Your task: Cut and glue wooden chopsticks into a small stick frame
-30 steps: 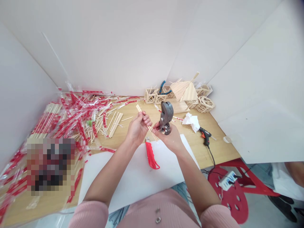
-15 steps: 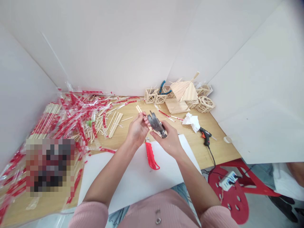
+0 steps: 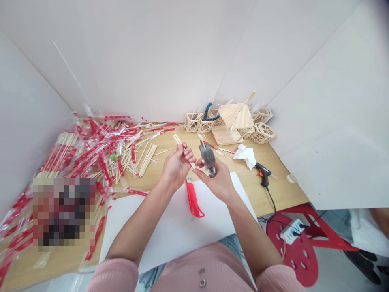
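Head view: the left hand is closed, its fingers curled round a few thin sticks, which slant up between the two hands above the table. The right hand is wrapped about a grey cutter, head upward, beside the sticks; its thumb tip is by their near end, though I cannot tell if it touches. Below lies a red knife, mostly on white paper. Off right, a glue gun rests beside crumpled tissue.
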Tool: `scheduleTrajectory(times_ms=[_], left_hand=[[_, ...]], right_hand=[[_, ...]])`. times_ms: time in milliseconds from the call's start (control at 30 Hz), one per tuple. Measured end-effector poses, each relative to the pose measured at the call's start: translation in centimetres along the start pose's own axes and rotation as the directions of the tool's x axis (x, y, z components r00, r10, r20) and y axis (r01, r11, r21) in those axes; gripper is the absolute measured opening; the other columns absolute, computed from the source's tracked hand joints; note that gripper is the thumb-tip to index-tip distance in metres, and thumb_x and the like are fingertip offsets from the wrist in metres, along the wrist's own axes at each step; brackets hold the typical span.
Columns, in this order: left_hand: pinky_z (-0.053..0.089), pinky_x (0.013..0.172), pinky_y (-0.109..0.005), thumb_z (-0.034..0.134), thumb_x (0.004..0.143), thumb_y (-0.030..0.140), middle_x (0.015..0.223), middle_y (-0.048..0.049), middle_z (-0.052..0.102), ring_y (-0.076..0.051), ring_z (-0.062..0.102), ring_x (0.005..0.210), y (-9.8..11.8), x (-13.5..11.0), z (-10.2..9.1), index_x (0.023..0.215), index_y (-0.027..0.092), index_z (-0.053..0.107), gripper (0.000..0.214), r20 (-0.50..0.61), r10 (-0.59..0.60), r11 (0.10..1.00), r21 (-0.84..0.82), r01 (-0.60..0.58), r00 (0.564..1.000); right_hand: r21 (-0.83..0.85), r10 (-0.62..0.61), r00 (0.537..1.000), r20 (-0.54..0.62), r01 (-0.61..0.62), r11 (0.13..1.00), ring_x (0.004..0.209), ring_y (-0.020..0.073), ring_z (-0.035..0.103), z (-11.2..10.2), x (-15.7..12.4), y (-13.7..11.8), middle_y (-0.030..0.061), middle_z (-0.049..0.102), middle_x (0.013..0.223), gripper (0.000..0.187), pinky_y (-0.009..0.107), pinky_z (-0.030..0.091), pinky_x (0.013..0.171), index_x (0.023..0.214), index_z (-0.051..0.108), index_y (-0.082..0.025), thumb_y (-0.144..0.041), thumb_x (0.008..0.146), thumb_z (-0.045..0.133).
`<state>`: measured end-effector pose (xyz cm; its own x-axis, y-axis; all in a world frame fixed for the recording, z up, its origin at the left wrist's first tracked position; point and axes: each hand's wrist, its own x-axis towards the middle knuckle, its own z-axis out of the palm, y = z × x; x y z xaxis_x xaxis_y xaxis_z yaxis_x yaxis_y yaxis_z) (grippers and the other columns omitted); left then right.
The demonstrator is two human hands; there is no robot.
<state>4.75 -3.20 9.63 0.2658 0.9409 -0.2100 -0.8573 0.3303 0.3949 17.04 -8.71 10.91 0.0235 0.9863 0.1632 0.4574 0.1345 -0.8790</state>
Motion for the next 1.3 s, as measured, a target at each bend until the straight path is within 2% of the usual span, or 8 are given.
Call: scheduleTrajectory(times_ms=[267, 400, 533, 633, 967, 1033, 1200, 1300], left_hand=[[0.036, 0.047, -0.015, 0.048, 0.087, 0.021, 0.059, 0.0044, 0.037, -0.004, 0.036, 0.046, -0.1, -0.6, 0.5, 0.074, 0.016, 0.049, 0.014, 0.032, 0.016, 0.999, 0.034, -0.017, 0.999], [0.033, 0.050, -0.017, 0.050, 0.086, 0.027, 0.060, 0.0042, 0.035, -0.006, 0.034, 0.049, -0.2, -1.5, 1.1, 0.074, 0.018, 0.049, 0.015, 0.135, 0.132, 0.964, 0.214, -0.159, 0.982], [0.033, 0.060, -0.018, 0.050, 0.084, 0.024, 0.066, 0.0012, 0.042, -0.010, 0.036, 0.059, -0.1, -3.2, 1.6, 0.074, 0.018, 0.055, 0.012, 0.292, 0.225, 0.791, 0.502, -0.349, 0.930], [0.032, 0.067, -0.020, 0.053, 0.082, 0.016, 0.071, -0.0018, 0.048, -0.013, 0.040, 0.066, 0.0, -4.2, 1.8, 0.070, 0.018, 0.058, 0.013, 0.377, 0.172, 0.659, 0.643, -0.391, 0.910], [0.031, 0.069, -0.026, 0.053, 0.079, 0.012, 0.072, -0.0046, 0.049, -0.018, 0.040, 0.067, -0.2, -4.5, 1.1, 0.074, 0.019, 0.057, 0.010, 0.560, 0.015, 0.370, 0.767, -0.525, 0.829], [0.032, 0.067, -0.026, 0.050, 0.080, 0.014, 0.071, -0.0041, 0.048, -0.017, 0.039, 0.066, -0.2, -4.4, 0.8, 0.073, 0.019, 0.053, 0.009, 0.617, 0.012, 0.262, 0.758, -0.598, 0.787], [0.035, 0.064, -0.026, 0.037, 0.086, 0.016, 0.072, -0.0025, 0.046, -0.016, 0.044, 0.068, -0.1, -4.1, 0.4, 0.075, 0.020, 0.040, 0.012, 0.797, -0.034, -0.031, 0.602, -0.798, 0.602], [0.037, 0.064, -0.026, 0.033, 0.087, 0.016, 0.066, -0.0007, 0.042, -0.016, 0.047, 0.069, 0.0, -4.0, 0.3, 0.072, 0.020, 0.035, 0.016, 0.813, -0.046, -0.116, 0.573, -0.812, 0.580]], right_hand=[[0.056, 0.013, 0.999, 0.039, -0.015, 0.998, 0.077, 0.0169, 0.058, -0.2, -0.1, -0.1, 0.0020, 0.062, 0.082, 0.029, 0.028, 0.045, 0.070, 0.086, 0.058, -0.019, -0.039, 0.068, 0.067], [0.029, -0.020, 0.999, 0.041, 0.019, 0.999, 0.077, 0.0175, 0.058, -1.4, 0.0, 0.2, 0.0032, 0.063, 0.085, 0.025, 0.029, 0.045, 0.071, 0.087, 0.058, -0.020, -0.036, 0.070, 0.066], [-0.168, -0.179, 0.981, -0.069, 0.166, 0.972, 0.079, 0.0190, 0.057, -4.1, 0.5, 0.9, 0.0047, 0.061, 0.086, 0.018, 0.032, 0.044, 0.073, 0.089, 0.056, -0.020, -0.027, 0.072, 0.060], [-0.364, -0.327, 0.939, -0.108, 0.269, 0.891, 0.081, 0.0206, 0.055, -6.7, 0.8, 0.9, 0.0052, 0.059, 0.088, 0.027, 0.033, 0.044, 0.074, 0.093, 0.053, -0.020, -0.019, 0.066, 0.058], [-0.715, -0.594, 0.803, 0.058, 0.449, 0.537, 0.094, 0.0249, 0.053, -10.9, 1.2, -1.3, 0.0098, 0.059, 0.097, 0.030, 0.040, 0.037, 0.086, 0.099, 0.050, -0.020, -0.017, 0.069, 0.051], [-0.732, -0.617, 0.784, 0.066, 0.459, 0.504, 0.094, 0.0247, 0.053, -11.0, 1.2, -1.4, 0.0099, 0.059, 0.097, 0.030, 0.040, 0.037, 0.086, 0.100, 0.050, -0.019, -0.018, 0.071, 0.051], [-0.767, -0.657, 0.752, 0.060, 0.456, 0.452, 0.092, 0.0243, 0.054, -11.2, 1.4, -1.7, 0.0095, 0.060, 0.096, 0.028, 0.040, 0.036, 0.085, 0.100, 0.050, -0.018, -0.019, 0.072, 0.051], [-0.772, -0.672, 0.737, 0.075, 0.469, 0.428, 0.091, 0.0240, 0.054, -11.2, 1.6, -1.8, 0.0097, 0.060, 0.095, 0.025, 0.039, 0.036, 0.083, 0.098, 0.050, -0.018, -0.020, 0.073, 0.050]])
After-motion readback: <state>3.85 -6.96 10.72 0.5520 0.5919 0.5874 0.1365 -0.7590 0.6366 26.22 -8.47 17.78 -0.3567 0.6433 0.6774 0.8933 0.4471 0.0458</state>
